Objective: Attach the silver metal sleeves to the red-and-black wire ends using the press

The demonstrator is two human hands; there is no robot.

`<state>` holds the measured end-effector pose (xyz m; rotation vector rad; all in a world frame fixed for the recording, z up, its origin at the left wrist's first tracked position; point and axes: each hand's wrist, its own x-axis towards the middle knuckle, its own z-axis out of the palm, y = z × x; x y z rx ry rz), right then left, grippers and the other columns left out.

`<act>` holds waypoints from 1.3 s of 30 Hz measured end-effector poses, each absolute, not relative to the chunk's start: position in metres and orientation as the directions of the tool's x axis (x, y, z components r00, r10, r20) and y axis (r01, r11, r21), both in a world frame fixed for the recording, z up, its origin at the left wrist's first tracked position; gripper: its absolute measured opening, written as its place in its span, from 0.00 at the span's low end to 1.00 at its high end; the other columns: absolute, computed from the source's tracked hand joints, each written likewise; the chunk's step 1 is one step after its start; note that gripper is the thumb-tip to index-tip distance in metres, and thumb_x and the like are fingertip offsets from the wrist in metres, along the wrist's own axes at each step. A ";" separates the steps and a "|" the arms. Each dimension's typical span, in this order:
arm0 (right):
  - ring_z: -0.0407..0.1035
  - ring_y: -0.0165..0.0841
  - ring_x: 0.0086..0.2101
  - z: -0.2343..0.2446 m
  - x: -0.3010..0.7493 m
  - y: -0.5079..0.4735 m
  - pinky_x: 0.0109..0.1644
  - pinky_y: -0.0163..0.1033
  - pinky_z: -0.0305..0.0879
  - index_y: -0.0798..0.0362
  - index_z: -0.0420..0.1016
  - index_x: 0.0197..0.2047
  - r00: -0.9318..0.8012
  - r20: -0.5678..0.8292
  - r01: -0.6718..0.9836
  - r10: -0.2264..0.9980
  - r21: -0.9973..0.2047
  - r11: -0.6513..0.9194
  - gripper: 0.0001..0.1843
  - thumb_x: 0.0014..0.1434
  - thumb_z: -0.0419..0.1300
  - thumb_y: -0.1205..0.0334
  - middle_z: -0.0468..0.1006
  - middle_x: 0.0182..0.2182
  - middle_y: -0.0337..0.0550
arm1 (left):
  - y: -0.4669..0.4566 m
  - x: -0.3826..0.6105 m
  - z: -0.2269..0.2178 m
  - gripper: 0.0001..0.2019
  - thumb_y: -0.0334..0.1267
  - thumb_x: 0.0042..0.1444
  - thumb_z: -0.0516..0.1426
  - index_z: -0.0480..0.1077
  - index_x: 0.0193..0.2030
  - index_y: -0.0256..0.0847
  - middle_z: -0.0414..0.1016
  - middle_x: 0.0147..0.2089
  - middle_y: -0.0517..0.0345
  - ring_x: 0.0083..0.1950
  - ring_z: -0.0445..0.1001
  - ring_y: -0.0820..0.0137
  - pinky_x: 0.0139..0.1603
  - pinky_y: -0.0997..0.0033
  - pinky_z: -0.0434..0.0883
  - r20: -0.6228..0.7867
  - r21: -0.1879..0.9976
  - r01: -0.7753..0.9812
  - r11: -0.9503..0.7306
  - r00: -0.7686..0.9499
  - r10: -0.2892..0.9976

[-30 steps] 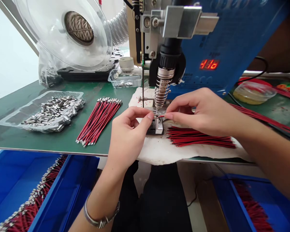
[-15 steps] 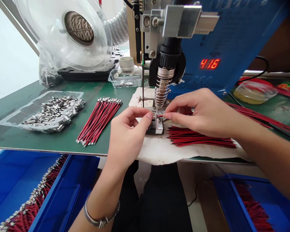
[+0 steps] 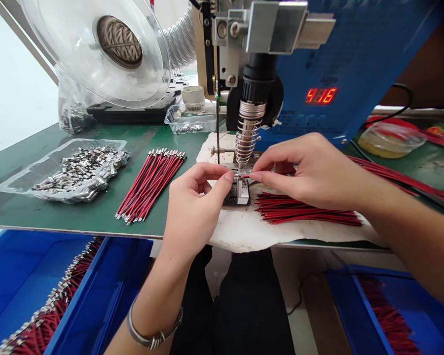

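Observation:
Under the soldering machine's spring-wrapped iron [image 3: 246, 133], my left hand [image 3: 200, 202] pinches a small metal connector [image 3: 237, 175] between thumb and forefinger. From the other side my right hand [image 3: 303, 170] grips a red and black wire [image 3: 247, 176], whose end meets the connector at the iron's tip. Both hands hover over a small metal fixture [image 3: 240, 191]; the exact joint is partly hidden by fingertips. Below my right hand lies a bundle of loose red and black wires [image 3: 303, 209] on a whitish cloth [image 3: 244, 231].
Left of my hands lie wires with metal ends [image 3: 151, 182] and a clear tray [image 3: 15, 182] of metal connectors. A blue machine body [image 3: 318, 59] with a red display rises behind. Blue bins [image 3: 122, 276] sit below the green table edge, and a clear tub [image 3: 390, 140] stands at right.
Both hands hold nearly the same pose at the iron's tip. The whole view has shifted very slightly; nothing else has visibly moved.

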<state>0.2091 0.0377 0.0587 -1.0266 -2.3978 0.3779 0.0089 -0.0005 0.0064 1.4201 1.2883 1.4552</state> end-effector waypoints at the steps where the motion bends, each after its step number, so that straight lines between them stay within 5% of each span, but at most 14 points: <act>1: 0.67 0.29 0.24 0.059 0.209 0.038 0.33 0.40 0.60 0.51 0.83 0.33 -0.590 0.342 0.592 0.731 -0.432 0.680 0.11 0.64 0.62 0.58 0.79 0.24 0.38 | 0.000 0.009 0.006 0.07 0.41 0.58 0.66 0.79 0.36 0.41 0.80 0.37 0.55 0.35 0.74 0.70 0.31 0.73 0.66 0.265 0.958 0.147 -0.244 -0.139 0.954; 39: 0.68 0.31 0.25 0.057 0.208 0.038 0.32 0.40 0.62 0.50 0.83 0.34 -0.606 0.358 0.579 0.711 -0.414 0.702 0.10 0.64 0.62 0.58 0.80 0.26 0.39 | -0.001 0.011 0.007 0.07 0.42 0.57 0.67 0.80 0.36 0.41 0.81 0.36 0.55 0.34 0.75 0.68 0.32 0.71 0.68 0.259 0.960 0.153 -0.236 -0.154 0.953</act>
